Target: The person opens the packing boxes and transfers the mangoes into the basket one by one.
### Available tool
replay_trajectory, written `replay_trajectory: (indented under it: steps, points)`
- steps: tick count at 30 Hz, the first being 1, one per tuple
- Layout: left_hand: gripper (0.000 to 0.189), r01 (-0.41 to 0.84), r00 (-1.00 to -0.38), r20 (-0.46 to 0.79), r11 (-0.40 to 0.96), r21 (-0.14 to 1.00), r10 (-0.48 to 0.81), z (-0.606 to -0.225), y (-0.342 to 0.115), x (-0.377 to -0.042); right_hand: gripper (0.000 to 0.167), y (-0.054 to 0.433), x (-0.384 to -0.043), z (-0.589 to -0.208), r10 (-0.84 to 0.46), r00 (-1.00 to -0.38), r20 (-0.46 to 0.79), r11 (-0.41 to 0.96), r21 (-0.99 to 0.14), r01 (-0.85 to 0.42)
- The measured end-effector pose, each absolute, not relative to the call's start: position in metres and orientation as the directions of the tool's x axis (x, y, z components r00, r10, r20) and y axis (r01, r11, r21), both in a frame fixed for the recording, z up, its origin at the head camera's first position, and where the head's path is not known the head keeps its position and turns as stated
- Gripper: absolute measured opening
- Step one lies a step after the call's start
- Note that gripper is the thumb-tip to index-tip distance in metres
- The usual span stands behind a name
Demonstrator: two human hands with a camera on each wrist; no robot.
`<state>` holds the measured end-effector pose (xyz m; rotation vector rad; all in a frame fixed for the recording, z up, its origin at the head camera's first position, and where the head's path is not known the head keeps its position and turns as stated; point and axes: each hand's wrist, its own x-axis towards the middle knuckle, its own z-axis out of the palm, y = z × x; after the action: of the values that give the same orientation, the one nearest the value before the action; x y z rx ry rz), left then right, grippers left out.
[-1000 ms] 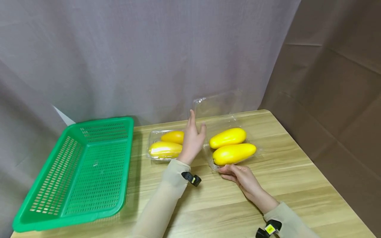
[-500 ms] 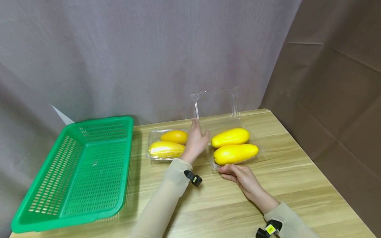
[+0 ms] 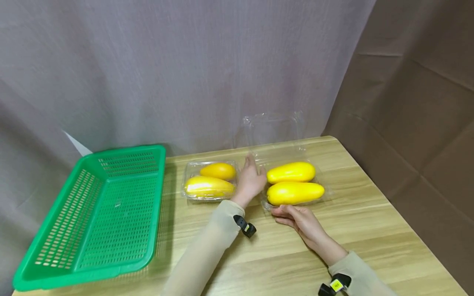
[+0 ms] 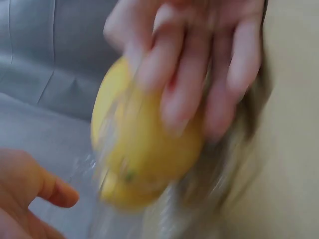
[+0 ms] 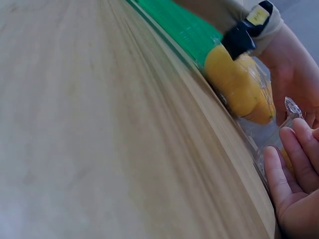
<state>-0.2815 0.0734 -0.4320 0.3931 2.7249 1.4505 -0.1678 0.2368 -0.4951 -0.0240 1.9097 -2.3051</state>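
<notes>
An open clear plastic clamshell box (image 3: 267, 205) holds two long yellow fruits (image 3: 295, 193), one behind the other. Its transparent lid (image 3: 274, 127) stands raised at the back. My right hand (image 3: 301, 224) pinches the box's near left corner between thumb and fingers; its fingers (image 4: 179, 94) overlap a fruit in the left wrist view. At the box's left side is my left hand (image 3: 252, 179), fingers relaxed and slightly bent, holding nothing. In the left wrist view its thumb (image 4: 60, 191) stands apart from the fruit, and the picture is blurred.
Left of my left hand sits a closed clear box (image 3: 190, 168) with two more yellow fruits (image 3: 209, 187). A large green perforated basket (image 3: 157, 218) takes up the left of the wooden table (image 3: 252, 255). Grey curtain (image 3: 177, 74) hangs right behind the table's far edge.
My left hand has come down and to the right, from beside the raised lid to the box's left side. The fruits in the open box have shifted slightly right. My right hand has stayed put.
</notes>
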Motion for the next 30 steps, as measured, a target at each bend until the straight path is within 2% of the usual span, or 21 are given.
replay_trajectory:
  steps: [9,18,25,30]
  points:
    - [0.075,0.164,-0.963,0.085,0.305,0.938,0.255,-0.446,0.073,-0.251,0.03,0.237,-0.167,-0.493,-0.12,-0.99,-0.069,-0.167,-0.982,0.089]
    - [0.071,0.185,-0.955,0.121,0.224,0.957,0.271,-0.462,0.07,-0.243,0.029,0.237,-0.168,-0.493,-0.096,-0.991,-0.089,-0.168,-0.98,0.104]
    - [0.077,0.083,-0.956,0.06,0.067,0.994,0.288,-0.471,0.071,-0.241,0.029,0.236,-0.168,-0.493,-0.095,-0.989,-0.11,-0.151,-0.981,0.124]
    - [0.075,0.003,-0.966,-0.01,0.051,0.999,0.26,-0.472,0.069,-0.241,0.028,0.237,-0.168,-0.492,-0.1,-0.988,-0.117,-0.162,-0.978,0.132]
